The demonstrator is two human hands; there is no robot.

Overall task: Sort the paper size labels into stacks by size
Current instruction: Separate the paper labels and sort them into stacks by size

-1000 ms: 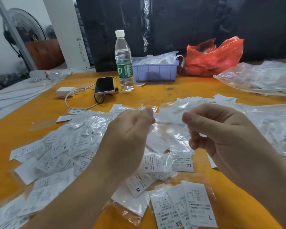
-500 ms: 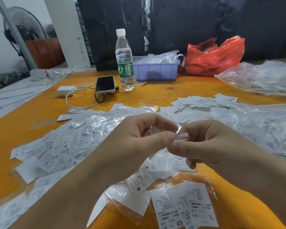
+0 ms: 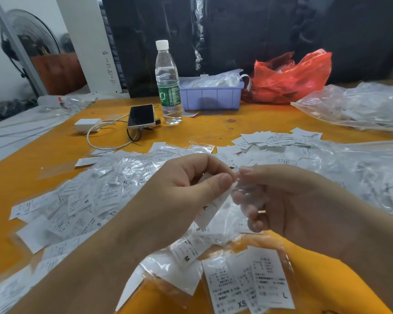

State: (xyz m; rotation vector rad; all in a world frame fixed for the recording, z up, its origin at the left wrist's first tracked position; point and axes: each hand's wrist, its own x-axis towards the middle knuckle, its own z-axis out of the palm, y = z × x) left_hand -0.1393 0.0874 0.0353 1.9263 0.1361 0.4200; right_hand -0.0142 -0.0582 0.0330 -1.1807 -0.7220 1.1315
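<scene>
My left hand [image 3: 186,196] pinches the top of a white paper size label [image 3: 210,208] between thumb and forefinger; the label hangs down and shows an X. My right hand [image 3: 288,200] faces it, fingers curled round a small clear plastic sleeve [image 3: 247,193] that touches the label's top. Below the hands lie bagged labels marked L [image 3: 270,282], XS [image 3: 225,288] and M [image 3: 186,252]. A wide heap of loose and bagged labels [image 3: 84,200] covers the orange table [image 3: 43,152] on the left. A smaller pile of bare labels [image 3: 268,139] lies further back on the right.
At the back stand a water bottle [image 3: 168,87], a phone [image 3: 141,115] with a white charger and cable [image 3: 87,125], a lilac bin [image 3: 211,96] and a red plastic bag [image 3: 290,75]. Clear plastic bags [image 3: 359,105] crowd the right side.
My hands came together from apart and dropped slightly. The left now pinches a label that hangs free, and the right holds the clear sleeve beside it.
</scene>
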